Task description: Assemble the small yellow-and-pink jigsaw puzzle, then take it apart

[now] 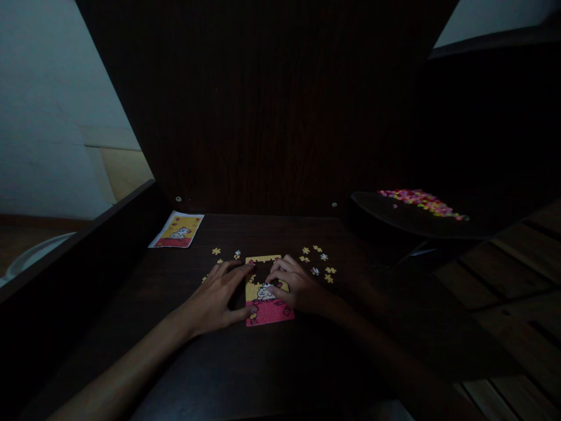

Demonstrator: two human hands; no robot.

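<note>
A partly assembled jigsaw puzzle lies flat on the dark table, pink below and yellow above, with a white cartoon animal in the middle. Bare table shows through a gap in its upper part. My left hand rests along the puzzle's left edge, its thumb and fingers spread apart. Over the right side of the puzzle is my right hand, with its fingers bent and the tips close together near the animal. Whatever sits under those fingertips, if anything, is too small and dark to make out.
Loose puzzle pieces are scattered right of the puzzle, and more loose pieces lie to its left. A printed picture card sits at the back left. Pink and yellow bits cover a dark shelf at right. A raised board borders the left.
</note>
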